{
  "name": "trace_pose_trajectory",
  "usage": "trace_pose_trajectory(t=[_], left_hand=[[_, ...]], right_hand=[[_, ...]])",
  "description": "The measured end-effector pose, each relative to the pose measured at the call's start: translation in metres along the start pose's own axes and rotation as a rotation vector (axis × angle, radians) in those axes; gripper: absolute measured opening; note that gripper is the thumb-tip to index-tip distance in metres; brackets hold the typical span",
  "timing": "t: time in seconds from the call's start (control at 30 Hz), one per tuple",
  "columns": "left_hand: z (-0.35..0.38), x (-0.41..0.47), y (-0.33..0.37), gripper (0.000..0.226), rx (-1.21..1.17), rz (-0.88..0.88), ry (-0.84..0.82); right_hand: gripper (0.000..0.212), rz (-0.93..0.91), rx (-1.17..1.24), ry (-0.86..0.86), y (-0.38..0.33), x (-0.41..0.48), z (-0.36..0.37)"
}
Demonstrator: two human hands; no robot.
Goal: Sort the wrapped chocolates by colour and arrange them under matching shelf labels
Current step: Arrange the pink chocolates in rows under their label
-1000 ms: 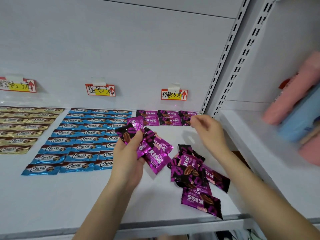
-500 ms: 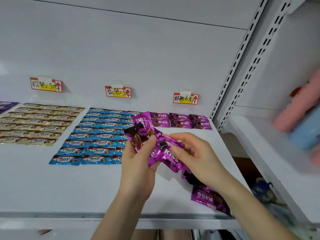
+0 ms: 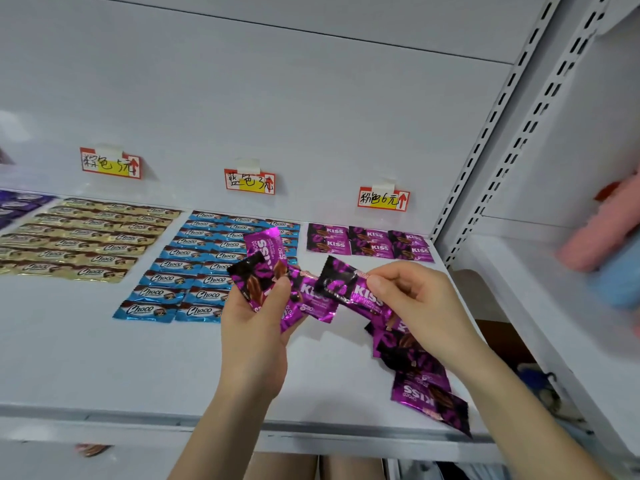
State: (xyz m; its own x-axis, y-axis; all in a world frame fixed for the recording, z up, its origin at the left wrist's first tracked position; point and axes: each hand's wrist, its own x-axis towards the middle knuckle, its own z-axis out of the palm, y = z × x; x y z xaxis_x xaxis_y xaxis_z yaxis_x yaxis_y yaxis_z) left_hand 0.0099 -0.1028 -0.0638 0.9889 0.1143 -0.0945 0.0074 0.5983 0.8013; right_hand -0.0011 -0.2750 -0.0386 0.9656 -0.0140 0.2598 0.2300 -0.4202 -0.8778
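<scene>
My left hand point(image 3: 258, 327) grips a fan of several pink KISS chocolates point(image 3: 266, 268) above the white shelf point(image 3: 86, 362). My right hand point(image 3: 419, 299) pinches one pink KISS chocolate point(image 3: 349, 289) by its right end, level with that fan. A loose pile of pink chocolates point(image 3: 420, 379) lies on the shelf under my right wrist. Two short rows of pink chocolates point(image 3: 370, 242) lie under the pink label point(image 3: 382, 199). Blue Choco bars point(image 3: 194, 271) lie in rows under the blue label point(image 3: 250, 181). Gold bars point(image 3: 83, 237) lie under the left label point(image 3: 110, 163).
Purple wrappers point(image 3: 17, 202) show at the far left edge. A slotted upright point(image 3: 485, 140) bounds the shelf on the right. Beyond it a second shelf point(image 3: 540, 306) holds blurred pink and blue packs point(image 3: 602, 237). The shelf's front lip point(image 3: 138, 424) runs below my wrists.
My right hand came back from the rows at the back, reached the fan in my left hand and now holds one pink chocolate pulled out to the right. The camera tilted up.
</scene>
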Motion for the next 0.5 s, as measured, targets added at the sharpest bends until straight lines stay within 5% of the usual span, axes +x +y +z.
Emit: trace_pose_trajectory(t=[0.17,0.37,0.5], left_hand=[[-0.003,-0.001,-0.002,0.028,0.003,-0.1,-0.002],[0.0,0.0,0.002,0.03,-0.026,-0.115,-0.101],[-0.007,0.003,-0.001,0.028,0.099,-0.105,-0.066]], right_hand=[[0.019,-0.124,0.013,0.121,0.0,0.001,0.008],[0.017,-0.607,-0.444,0.04,0.01,-0.004,0.023],[0.016,-0.463,-0.354,-0.049,0.009,-0.004,0.02]])
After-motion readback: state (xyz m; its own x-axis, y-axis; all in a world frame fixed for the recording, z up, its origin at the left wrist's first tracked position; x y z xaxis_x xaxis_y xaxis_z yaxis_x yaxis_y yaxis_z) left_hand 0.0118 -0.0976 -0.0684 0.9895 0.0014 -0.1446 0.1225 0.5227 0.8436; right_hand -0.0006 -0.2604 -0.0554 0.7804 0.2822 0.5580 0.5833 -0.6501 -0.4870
